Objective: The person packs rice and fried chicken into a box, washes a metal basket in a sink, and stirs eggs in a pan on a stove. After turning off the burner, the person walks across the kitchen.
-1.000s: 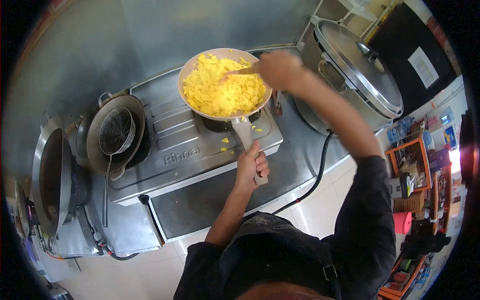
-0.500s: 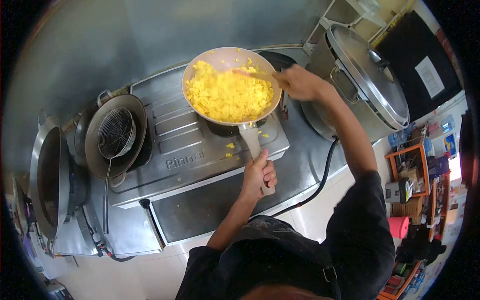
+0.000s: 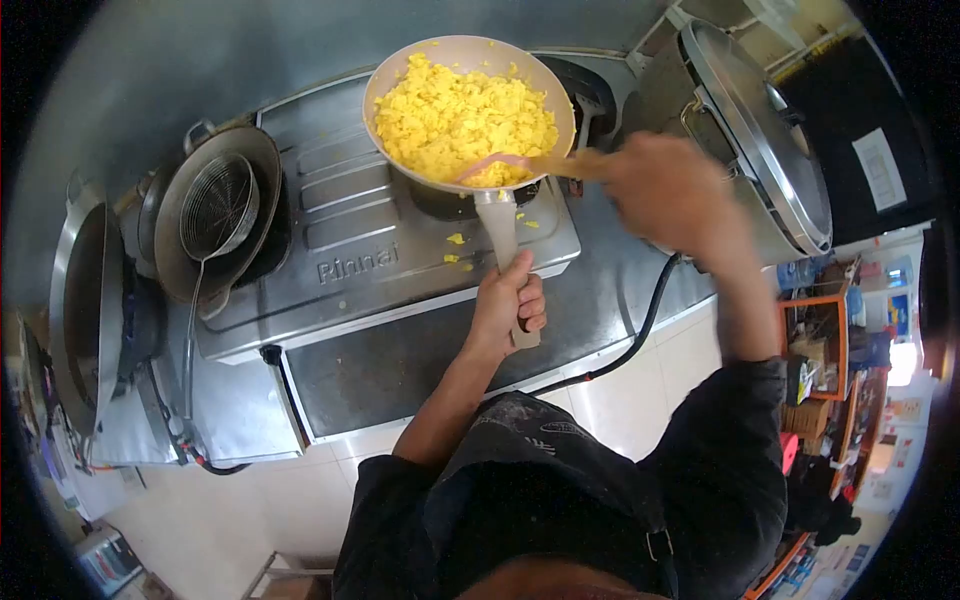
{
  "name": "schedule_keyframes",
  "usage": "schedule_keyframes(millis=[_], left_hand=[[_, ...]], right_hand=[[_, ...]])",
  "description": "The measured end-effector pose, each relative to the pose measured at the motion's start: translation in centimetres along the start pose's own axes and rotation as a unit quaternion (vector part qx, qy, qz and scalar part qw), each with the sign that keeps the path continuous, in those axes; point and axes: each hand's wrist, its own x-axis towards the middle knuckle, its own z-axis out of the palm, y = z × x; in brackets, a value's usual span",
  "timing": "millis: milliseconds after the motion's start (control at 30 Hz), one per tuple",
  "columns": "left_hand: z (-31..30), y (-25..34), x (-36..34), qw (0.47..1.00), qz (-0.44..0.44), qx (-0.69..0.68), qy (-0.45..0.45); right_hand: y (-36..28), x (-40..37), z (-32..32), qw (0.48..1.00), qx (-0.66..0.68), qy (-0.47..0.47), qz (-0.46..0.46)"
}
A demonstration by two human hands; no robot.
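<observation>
A light-coloured frying pan (image 3: 548, 78) sits over the right burner of the gas stove (image 3: 350, 235), full of crumbled yellow scrambled egg (image 3: 465, 115). My left hand (image 3: 505, 305) is wrapped round the pan's beige handle (image 3: 499, 225). My right hand (image 3: 665, 190), blurred by motion, grips a spatula (image 3: 565, 166) with a wooden handle and a pinkish blade. That blade lies in the egg at the near right of the pan. Bits of egg (image 3: 456, 239) are scattered on the stove top beside the handle.
On the left burner stands a dark wok (image 3: 265, 165) holding a wire strainer (image 3: 222, 205). Another large wok (image 3: 85, 300) leans further left. To the right is a big lidded metal pot (image 3: 740, 130). A black hose (image 3: 650, 325) runs along the counter's front.
My right hand has swung right and towards me, drawing the spatula from the pan's far side to its near right. My left hand still holds the handle. The whole view has shifted slightly.
</observation>
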Motion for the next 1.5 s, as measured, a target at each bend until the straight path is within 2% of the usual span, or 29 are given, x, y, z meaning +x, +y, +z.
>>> schedule_keyframes(millis=[67,133,233,300,400,467,567,633,700,767,833,867,933,1033,1067,1100,1167,1267,1367,1500], left_hand=[[0.2,-0.7,-0.1,1.0,0.004,-0.005,0.007],[0.5,-1.1,0.3,1.0,0.017,-0.015,0.009],[0.6,-1.1,-0.7,1.0,0.011,-0.007,0.018],[0.5,-1.4,-1.7,1.0,-0.001,-0.006,0.02],[0.9,-1.7,-3.5,0.999,-0.023,0.018,0.043],[1.5,-1.3,-4.3,0.996,-0.031,0.04,0.07],[0.4,-0.8,-4.1,0.998,-0.053,0.016,0.032],[0.6,-0.9,-4.0,0.998,-0.046,0.023,0.035],[0.5,-1.0,-4.0,0.998,-0.041,0.022,0.031],[0.3,-1.1,-3.9,0.999,-0.036,0.021,0.02],[0.1,-1.1,-3.5,0.999,-0.031,0.02,0.014],[-0.1,-1.4,-3.6,0.999,-0.032,0.02,0.015],[0.1,-1.5,-3.7,0.999,-0.023,0.023,0.007],[-0.2,-2.0,-3.1,1.0,-0.015,0.015,0.011],[0.0,-2.0,-2.9,1.0,-0.011,0.017,0.009],[0.0,-2.2,-2.9,1.0,-0.007,0.021,0.008],[-0.6,-2.8,-2.5,1.0,0.015,0.006,-0.026],[-0.5,-2.4,-2.5,0.999,0.046,0.003,-0.015],[-0.4,-3.0,-2.1,0.999,0.036,0.004,0.001],[-0.6,-3.2,-2.3,0.999,0.038,0.003,-0.008]], right_hand=[[-3.1,2.9,6.8,0.997,0.038,0.062,0.034],[-4.6,5.7,7.0,0.987,0.089,-0.064,0.113],[0.2,5.4,3.6,0.998,-0.008,-0.041,0.056],[3.6,4.9,-2.9,0.988,0.015,-0.127,0.086],[6.8,9.2,-3.8,0.994,-0.01,-0.044,0.096],[7.0,14.4,-1.6,0.998,-0.031,0.027,0.049],[5.6,19.9,0.9,0.997,0.029,-0.05,-0.044],[4.6,19.4,0.2,0.984,0.045,-0.124,-0.123],[4.5,13.6,0.6,0.988,-0.022,-0.043,-0.149],[2.4,7.3,2.4,0.992,-0.012,0.048,-0.119],[-0.9,4.8,6.2,0.996,0.014,-0.077,-0.037],[-0.8,4.1,6.0,0.997,0.016,-0.071,-0.023],[0.0,3.2,4.7,0.998,0.019,-0.054,0.005],[1.7,2.2,-0.9,0.997,0.039,0.011,0.07],[2.1,3.9,-1.0,0.995,0.051,-0.023,0.079],[2.5,6.6,-0.5,0.992,0.064,-0.055,0.09],[2.6,11.8,2.4,0.991,0.067,-0.052,0.103],[4.4,14.4,6.0,0.992,0.119,-0.032,0.032],[2.3,6.8,0.9,0.994,0.038,-0.103,-0.002],[-0.5,3.8,5.4,0.992,0.086,-0.071,0.055]])
